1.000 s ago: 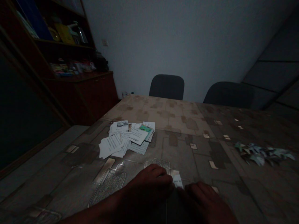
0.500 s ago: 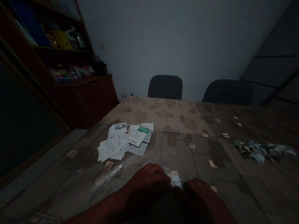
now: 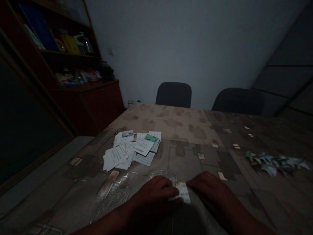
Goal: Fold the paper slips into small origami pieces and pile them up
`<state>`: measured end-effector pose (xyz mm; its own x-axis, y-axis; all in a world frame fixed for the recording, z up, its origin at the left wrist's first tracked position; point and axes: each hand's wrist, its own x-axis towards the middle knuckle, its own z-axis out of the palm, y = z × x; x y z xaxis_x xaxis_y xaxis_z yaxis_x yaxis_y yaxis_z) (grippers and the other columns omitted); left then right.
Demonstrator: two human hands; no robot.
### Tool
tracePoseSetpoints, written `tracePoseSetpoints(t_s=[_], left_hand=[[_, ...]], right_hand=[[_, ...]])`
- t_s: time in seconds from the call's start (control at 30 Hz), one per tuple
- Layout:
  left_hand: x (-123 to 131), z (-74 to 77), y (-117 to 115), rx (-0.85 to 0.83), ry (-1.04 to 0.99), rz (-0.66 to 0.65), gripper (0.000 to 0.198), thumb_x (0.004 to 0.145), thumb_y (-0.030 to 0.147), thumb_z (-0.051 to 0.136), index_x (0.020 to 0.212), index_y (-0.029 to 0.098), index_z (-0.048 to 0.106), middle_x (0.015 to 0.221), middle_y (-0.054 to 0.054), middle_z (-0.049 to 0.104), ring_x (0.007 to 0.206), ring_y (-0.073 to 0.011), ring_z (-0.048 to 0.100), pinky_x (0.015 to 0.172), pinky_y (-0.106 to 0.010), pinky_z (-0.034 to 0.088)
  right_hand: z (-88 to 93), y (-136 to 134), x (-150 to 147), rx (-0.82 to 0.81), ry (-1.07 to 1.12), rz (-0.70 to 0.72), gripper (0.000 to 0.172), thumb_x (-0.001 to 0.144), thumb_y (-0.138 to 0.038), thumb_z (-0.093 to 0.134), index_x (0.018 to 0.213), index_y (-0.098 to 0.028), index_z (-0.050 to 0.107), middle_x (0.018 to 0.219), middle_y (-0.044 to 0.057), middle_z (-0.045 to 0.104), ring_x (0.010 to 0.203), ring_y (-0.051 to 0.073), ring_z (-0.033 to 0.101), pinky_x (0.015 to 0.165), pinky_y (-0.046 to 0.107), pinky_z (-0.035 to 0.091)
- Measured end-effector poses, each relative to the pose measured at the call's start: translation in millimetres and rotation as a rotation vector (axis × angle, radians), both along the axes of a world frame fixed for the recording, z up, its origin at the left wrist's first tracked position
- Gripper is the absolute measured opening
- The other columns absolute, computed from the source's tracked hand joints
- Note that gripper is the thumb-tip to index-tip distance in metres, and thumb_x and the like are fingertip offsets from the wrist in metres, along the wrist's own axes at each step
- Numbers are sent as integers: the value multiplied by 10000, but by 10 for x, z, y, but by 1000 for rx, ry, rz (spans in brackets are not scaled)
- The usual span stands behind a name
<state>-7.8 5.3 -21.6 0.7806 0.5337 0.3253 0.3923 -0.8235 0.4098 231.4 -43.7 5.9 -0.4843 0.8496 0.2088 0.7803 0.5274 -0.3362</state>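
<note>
A small white piece of paper (image 3: 184, 193) with printed characters lies on the table in front of me. My left hand (image 3: 158, 194) holds its left side, thumb and forefinger bent around that edge. Over on the right, my right hand (image 3: 210, 188) rests low with its fingers stretched toward the paper's upper right corner. Nothing shows in the right hand, and whether its fingertips touch the corner is hard to tell. The paper's lower left part is hidden by my left fingers.
Beyond my left hand lies a loose pile of printed paper cards (image 3: 122, 155). Several folded paper pieces (image 3: 270, 168) sit in a cluster on the right. A patterned cloth covers the table (image 3: 179, 120). Two chairs (image 3: 173, 94) stand behind it, a cabinet (image 3: 100, 107) at the left.
My right hand has moved up and away from the paper's lower right, uncovering more of that side. The left hand stays at the paper. The view has tilted slightly.
</note>
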Motion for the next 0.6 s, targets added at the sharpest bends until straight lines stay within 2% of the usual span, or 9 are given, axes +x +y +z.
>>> tracePoseSetpoints(t_s=[0.13,0.23,0.4,0.6], left_hand=[[-52,114,17,68,30,-95,115,966,293,536,1012,222,613,917,-24,648,837,-166,587,745,-274,444],[-68,95,37,134,61,-165,112,975,258,510,1031,228,603,960,-28,639,870,-173,579,820,-309,432],[-49,-4,29,170,70,-148,71,962,213,534,1000,224,593,972,-21,627,891,-172,567,910,-347,387],[-72,89,20,157,79,-156,65,964,196,530,920,201,579,918,-19,608,872,-164,543,870,-312,388]], right_hand=[[-18,152,-55,41,18,121,211,990,-167,452,1043,-195,654,877,67,670,802,190,598,677,292,472],[-85,182,-74,62,63,188,218,1009,-225,438,1032,-186,651,857,64,670,794,184,593,686,292,464],[-144,137,-90,64,183,226,187,1006,-228,457,1020,-186,639,843,53,680,766,172,597,674,287,464],[-135,95,-96,-36,308,212,179,982,-191,500,1088,-220,641,901,52,696,830,177,624,714,304,497]])
